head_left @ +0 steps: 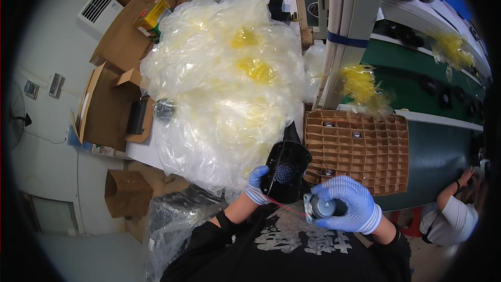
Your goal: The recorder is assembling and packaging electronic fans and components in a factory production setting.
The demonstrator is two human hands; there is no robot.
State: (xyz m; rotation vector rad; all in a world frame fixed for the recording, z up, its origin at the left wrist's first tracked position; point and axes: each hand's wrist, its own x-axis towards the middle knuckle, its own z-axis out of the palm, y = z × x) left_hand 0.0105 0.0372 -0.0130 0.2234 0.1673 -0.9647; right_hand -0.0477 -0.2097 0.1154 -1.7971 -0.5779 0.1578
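Note:
My left hand (257, 184), in a blue-and-white striped glove, is closed on the side of a black plastic speaker housing (290, 152). A round perforated grille shows inside the housing. My right hand (354, 203), gloved alike, grips a small round speaker (322, 207) with a metal frame, close to the housing's lower right. A thin red wire (284, 206) runs between the speaker and the housing. Just beyond my right hand is a cardboard divider grid (360, 159), with a few small speakers (357, 134) in its cells.
Clear plastic bags (219, 83) with yellow tints heap over the table ahead. A grey post (344, 36) rises behind the grid. Green conveyor (433, 151) extends right, where another person (454, 214) works. Cardboard boxes (112, 107) stand left; black plastic sheeting (180, 219) lies lower left.

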